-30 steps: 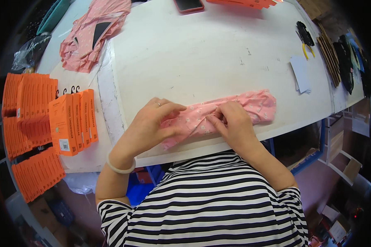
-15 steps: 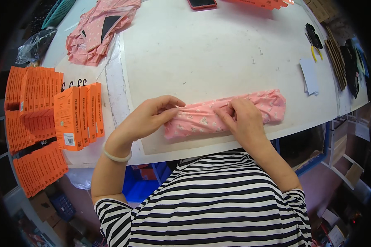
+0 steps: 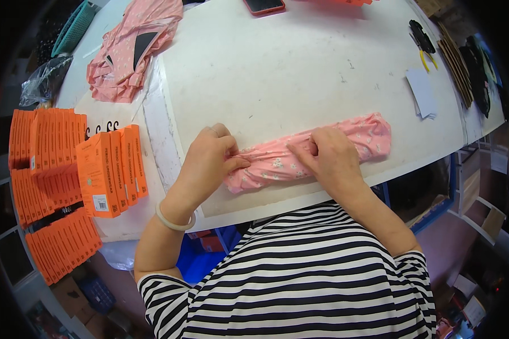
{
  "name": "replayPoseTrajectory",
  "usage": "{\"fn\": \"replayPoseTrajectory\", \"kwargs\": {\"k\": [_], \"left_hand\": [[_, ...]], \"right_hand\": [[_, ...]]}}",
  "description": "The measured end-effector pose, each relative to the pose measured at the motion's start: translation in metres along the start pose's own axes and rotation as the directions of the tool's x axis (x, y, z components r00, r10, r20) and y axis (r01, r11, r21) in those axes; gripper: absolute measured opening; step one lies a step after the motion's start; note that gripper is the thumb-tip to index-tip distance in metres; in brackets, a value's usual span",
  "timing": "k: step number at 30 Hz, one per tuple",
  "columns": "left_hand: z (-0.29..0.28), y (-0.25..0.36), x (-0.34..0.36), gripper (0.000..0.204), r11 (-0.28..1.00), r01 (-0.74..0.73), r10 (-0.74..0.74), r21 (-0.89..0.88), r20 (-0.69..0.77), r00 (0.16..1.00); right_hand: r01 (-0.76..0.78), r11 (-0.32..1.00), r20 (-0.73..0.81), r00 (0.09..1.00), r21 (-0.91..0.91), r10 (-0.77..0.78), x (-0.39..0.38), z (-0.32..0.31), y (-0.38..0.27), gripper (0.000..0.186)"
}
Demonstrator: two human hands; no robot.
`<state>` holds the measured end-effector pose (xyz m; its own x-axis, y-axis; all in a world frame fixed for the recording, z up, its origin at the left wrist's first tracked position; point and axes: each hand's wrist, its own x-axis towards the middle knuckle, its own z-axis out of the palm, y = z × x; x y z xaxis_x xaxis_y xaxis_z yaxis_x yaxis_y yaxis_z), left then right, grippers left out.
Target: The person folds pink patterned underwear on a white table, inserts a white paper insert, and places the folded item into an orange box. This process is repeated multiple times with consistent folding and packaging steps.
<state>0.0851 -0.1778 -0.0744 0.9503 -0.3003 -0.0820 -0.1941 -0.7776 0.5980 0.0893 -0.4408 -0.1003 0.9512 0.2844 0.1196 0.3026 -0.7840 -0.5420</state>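
Note:
A pair of pink floral underwear point(image 3: 277, 167), folded into a long flat strip, lies slantwise on the white table in front of me. My left hand point(image 3: 207, 159) is closed on its left end, with the fingers curled and the thumb pressing the cloth. Near the middle of the strip, my right hand point(image 3: 335, 160) pinches the upper layer between thumb and fingers. The cloth is creased between the two hands, and its right end lies loose on the table past my right hand.
Orange boxes point(image 3: 99, 175) with black hooks stand at the left, beside several stacked rows. More pink floral garments point(image 3: 121, 56) lie at the back left. A phone point(image 3: 264, 5) is at the far edge; white cards point(image 3: 420, 93) and yellow-handled cutters point(image 3: 427, 59) lie right.
My left hand has turned and curled its fingers more tightly over the left end of the cloth. My right hand keeps its pinch near the middle. The whole view has shifted slightly.

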Motion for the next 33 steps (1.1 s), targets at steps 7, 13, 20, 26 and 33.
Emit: {"fn": "replayPoseTrajectory", "kwargs": {"k": [7, 13, 20, 26, 33], "left_hand": [[-0.007, 0.011, -0.003, 0.026, 0.975, 0.189, -0.162, -0.114, 0.21, 0.964], [-0.024, 0.003, 0.007, 0.029, 0.938, 0.17, -0.004, -0.302, 0.482, 0.876], [-0.018, 0.006, 0.004, 0.033, 0.725, 0.448, -0.003, -0.523, 0.648, 0.762], [-0.01, 0.005, 0.0, 0.032, 0.505, 0.61, -0.051, -0.61, 0.685, 0.727], [-0.008, 0.041, 0.017, 0.03, 0.399, 0.617, -0.068, -0.679, 0.648, 0.758]], "right_hand": [[0.024, 0.993, -0.046, 0.999, -0.118, -0.029, -0.002, 0.008, -0.003, 0.041], [0.023, 0.964, -0.112, 0.992, -0.265, -0.054, 0.0, 0.014, -0.011, 0.042], [0.019, 0.956, -0.177, 0.981, -0.291, -0.073, -0.002, 0.022, -0.009, 0.04], [0.008, 0.955, -0.179, 0.982, -0.297, -0.064, -0.003, 0.022, -0.012, 0.041], [0.039, 0.968, -0.174, 0.981, -0.247, -0.083, -0.003, 0.021, -0.007, 0.037]]}}
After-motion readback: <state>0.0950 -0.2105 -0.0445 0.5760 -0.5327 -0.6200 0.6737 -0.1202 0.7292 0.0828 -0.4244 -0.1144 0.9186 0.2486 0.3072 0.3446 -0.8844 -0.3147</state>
